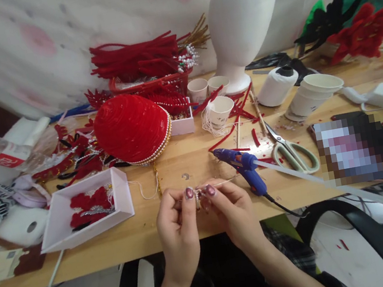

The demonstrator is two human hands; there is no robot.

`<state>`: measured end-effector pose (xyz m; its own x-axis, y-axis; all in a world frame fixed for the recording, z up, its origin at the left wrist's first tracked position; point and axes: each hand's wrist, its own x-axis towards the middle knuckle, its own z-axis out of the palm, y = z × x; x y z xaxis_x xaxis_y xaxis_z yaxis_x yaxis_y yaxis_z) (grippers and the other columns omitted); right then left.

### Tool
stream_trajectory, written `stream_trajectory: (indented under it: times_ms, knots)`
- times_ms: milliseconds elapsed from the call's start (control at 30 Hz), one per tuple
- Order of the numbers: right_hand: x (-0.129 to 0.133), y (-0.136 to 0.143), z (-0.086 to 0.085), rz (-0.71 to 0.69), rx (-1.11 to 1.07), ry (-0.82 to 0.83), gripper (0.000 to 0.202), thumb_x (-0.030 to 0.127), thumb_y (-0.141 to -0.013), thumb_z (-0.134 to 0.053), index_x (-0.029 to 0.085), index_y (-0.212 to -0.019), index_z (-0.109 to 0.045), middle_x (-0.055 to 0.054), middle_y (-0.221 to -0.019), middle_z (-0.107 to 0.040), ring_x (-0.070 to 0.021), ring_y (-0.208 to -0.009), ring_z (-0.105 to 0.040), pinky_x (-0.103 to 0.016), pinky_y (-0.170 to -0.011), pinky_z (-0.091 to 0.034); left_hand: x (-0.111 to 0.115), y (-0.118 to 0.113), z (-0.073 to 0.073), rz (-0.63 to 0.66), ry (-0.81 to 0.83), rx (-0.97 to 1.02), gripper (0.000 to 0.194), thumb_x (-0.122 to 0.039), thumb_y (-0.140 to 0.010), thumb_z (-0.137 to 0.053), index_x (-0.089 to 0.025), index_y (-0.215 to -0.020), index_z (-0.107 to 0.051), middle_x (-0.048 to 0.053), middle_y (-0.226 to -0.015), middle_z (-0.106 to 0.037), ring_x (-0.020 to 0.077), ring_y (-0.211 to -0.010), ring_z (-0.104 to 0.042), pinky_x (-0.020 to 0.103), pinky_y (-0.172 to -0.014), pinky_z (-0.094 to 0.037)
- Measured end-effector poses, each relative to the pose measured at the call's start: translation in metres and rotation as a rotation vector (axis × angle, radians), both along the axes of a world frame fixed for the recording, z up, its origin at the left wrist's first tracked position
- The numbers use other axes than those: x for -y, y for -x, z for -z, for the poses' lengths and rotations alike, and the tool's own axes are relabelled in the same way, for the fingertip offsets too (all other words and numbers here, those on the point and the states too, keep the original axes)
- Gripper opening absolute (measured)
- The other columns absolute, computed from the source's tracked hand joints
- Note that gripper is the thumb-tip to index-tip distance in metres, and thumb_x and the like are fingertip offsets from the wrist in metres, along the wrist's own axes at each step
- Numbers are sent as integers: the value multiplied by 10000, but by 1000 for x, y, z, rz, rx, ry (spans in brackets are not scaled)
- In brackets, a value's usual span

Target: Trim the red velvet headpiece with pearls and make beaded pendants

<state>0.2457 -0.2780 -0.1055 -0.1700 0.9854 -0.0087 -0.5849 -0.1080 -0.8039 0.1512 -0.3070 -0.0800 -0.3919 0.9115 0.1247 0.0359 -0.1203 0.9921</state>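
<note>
Close together over the table's front edge, my left hand and my right hand pinch a small string of beads on white thread between thumbs and fingers. From my right fingertips a length of thread runs out to the right. Which beads sit in which fingers is partly hidden. A loose white thread lies on the wood left of my hands, beside a gold bead strand. That strand hangs by the red domed cap, whose rim carries pearl beads.
A blue glue gun and scissors lie right of my hands. A white box with red flowers stands left. Behind are paper cups, a thread spool, a foam head and red stems. A phone lies right.
</note>
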Motion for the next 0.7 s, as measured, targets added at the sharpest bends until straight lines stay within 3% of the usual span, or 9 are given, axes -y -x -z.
stream_trajectory:
  times_ms: [167, 267, 433, 700]
  knots:
    - [0, -9, 3, -56, 4, -40, 234, 436, -916, -693, 237, -959, -809, -4, -739, -684, -107, -676, -566, -205, -671, -473, -1, 3, 3, -21, 7, 53, 293, -400, -945, -605, -195, -740, -561, -86, -569, -385, 60, -498, -310, 123, -498, -353]
    - [0, -9, 1, -71, 15, -59, 205, 406, -904, -712, 241, -986, -802, -1, -783, -701, -104, -693, -584, -203, -709, -491, -1, 4, 3, -10, 14, 70, 279, -400, -941, -609, -193, -757, -580, -77, -579, -430, 58, -508, -357, 129, -499, -350]
    - [-2, 0, -8, 21, 66, -74, 59, 293, -821, -809, 250, -847, -777, 22, -755, -705, -100, -670, -617, -200, -673, -517, 1, 2, 2, 6, 48, 35, 270, -400, -929, -616, -186, -769, -579, -44, -639, -553, 72, -569, -499, 141, -550, -429]
    - [-1, -5, -3, 92, 117, -34, 116, 310, -816, -813, 225, -772, -748, 24, -705, -691, -87, -639, -605, -173, -615, -478, 1, 3, 1, 33, 1, -61, 269, -310, -938, -595, -192, -702, -542, -72, -581, -450, 60, -510, -399, 135, -479, -344]
